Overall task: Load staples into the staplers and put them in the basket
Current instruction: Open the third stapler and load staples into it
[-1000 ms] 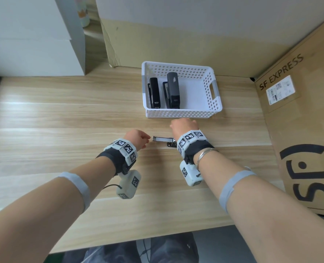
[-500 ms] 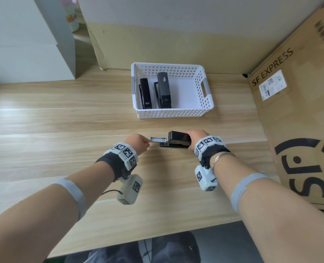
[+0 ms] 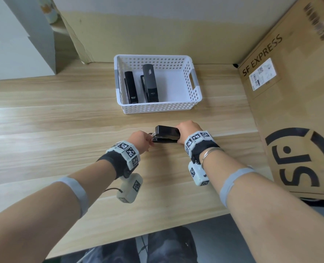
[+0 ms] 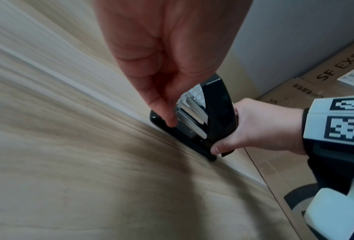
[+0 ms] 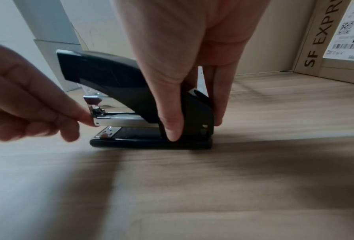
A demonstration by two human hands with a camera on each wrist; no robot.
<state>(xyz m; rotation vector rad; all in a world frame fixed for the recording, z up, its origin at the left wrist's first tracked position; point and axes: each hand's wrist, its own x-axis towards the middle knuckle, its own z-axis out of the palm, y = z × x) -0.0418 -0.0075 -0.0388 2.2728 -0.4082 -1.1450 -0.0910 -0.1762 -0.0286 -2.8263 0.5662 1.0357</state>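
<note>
Wooden tabletop (image 3: 62, 130): black stapler (image 3: 166, 136) rests before white basket (image 3: 157, 108). Right hand (image 3: 188, 130) grip clamps its rear; left hand (image 3: 140, 142) fingertips pinch the metal magazine (image 5: 118, 119).

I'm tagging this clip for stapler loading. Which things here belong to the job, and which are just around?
Part of the job:
- stapler on the table, held by right hand, left hand at its metal tray
- white basket
- two staplers inside

Just around:
- SF Express carton
- white box
</note>
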